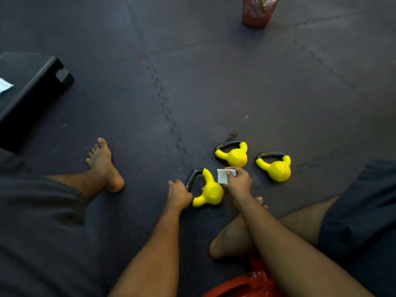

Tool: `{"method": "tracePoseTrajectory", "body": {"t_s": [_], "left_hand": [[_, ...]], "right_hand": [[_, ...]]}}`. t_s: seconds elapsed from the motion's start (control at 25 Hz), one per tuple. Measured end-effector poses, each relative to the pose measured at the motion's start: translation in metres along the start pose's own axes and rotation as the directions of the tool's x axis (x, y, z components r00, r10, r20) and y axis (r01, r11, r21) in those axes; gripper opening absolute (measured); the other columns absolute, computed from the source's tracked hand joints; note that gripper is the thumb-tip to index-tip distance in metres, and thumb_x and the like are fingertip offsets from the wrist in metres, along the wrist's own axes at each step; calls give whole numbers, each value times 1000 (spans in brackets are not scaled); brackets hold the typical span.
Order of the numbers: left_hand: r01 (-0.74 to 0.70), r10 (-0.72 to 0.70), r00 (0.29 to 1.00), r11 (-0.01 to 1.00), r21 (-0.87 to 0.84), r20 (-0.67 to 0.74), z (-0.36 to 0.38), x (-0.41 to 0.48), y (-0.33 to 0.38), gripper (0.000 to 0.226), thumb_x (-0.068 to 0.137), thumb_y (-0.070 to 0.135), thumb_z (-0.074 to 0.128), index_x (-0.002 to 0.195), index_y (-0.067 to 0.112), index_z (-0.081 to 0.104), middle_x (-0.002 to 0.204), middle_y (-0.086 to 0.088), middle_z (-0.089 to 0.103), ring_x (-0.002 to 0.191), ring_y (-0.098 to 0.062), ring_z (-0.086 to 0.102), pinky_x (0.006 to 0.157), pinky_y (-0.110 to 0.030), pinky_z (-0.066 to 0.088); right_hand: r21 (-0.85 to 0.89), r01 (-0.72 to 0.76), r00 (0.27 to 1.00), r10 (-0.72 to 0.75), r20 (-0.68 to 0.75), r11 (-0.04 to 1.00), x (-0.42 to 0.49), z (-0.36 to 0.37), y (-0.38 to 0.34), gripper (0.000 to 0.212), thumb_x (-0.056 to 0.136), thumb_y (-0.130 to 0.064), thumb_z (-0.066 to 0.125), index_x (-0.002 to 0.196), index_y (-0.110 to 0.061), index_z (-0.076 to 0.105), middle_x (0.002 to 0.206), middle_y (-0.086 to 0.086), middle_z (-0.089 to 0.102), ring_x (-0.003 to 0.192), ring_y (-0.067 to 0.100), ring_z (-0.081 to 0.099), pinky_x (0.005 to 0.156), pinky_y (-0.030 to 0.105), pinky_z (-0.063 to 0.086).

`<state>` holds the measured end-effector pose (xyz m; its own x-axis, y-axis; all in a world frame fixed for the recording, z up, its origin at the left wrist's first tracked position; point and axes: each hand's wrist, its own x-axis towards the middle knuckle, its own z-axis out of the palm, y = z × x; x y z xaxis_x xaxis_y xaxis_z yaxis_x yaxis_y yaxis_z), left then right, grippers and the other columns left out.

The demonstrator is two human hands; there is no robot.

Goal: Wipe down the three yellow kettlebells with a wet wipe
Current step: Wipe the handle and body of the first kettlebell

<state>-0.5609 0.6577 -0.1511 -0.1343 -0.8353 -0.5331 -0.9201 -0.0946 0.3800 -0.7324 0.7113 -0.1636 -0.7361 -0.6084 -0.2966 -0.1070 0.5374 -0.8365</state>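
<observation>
my arms are bare from the elbows down, no sleeves, no watch, no bands or rings on my left hand (179, 195) or right hand (239, 181). i wear dark, loose shorts (360, 213) that end above the knee. my legs are bare below them, and my left foot (105, 166) is without shoe or sock.

Three yellow kettlebells: the nearest kettlebell (211, 192) at lower centre, the middle kettlebell (234, 156) above it, the right kettlebell (278, 169) beside that. One white wet wipe (222, 175). Two hands: left hand (179, 195), right hand (240, 181). One red mesh basket (258, 10) at the top. One orange object (246, 284) at the bottom edge
</observation>
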Motion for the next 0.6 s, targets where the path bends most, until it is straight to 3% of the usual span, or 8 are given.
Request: {"method": "tracePoseTrajectory", "body": {"t_s": [0.2,0.32,0.4,0.48,0.6], "left_hand": [[-177,164,980,977,-119,-110,-6,3,15,34,69,8,71,97,2,52,110,-16,43,93,-34,52,76,-35,41],[-296,279,951,946,-134,-132,-7,5,20,29,66,5,69,84,10,47,97,-10,41,80,-27,47,66,-30,36],[-325,302,940,934,-148,-158,-5,8,12,26,66,2,68,83,10,49,94,-8,41,78,-23,45,66,-28,34],[-346,317,930,925,-157,-184,0,9,-1,25,68,0,66,89,7,56,94,-9,47,81,-23,48,67,-26,33],[-368,323,926,885,-283,-196,0,10,-14,30,71,-3,69,97,10,66,89,-8,62,81,-19,57,70,-27,44]], "right_hand": [[-10,-62,995,63,80,998,2,4,-2,20,88,-10,56,96,-15,73,99,9,71,95,26,63,81,32,52],[83,-192,969,175,174,978,14,16,9,20,85,-19,53,82,-22,72,92,4,72,92,26,64,87,40,53],[168,-256,944,209,254,952,19,22,10,22,84,-16,50,82,-16,72,87,11,72,88,32,66,82,46,56],[227,-250,925,162,344,941,10,21,-4,24,90,-5,45,90,-4,69,85,13,68,80,27,63,74,37,54],[237,-243,903,129,410,941,4,23,-15,25,93,-1,41,90,-6,66,85,14,65,78,22,59,75,35,51]]}}
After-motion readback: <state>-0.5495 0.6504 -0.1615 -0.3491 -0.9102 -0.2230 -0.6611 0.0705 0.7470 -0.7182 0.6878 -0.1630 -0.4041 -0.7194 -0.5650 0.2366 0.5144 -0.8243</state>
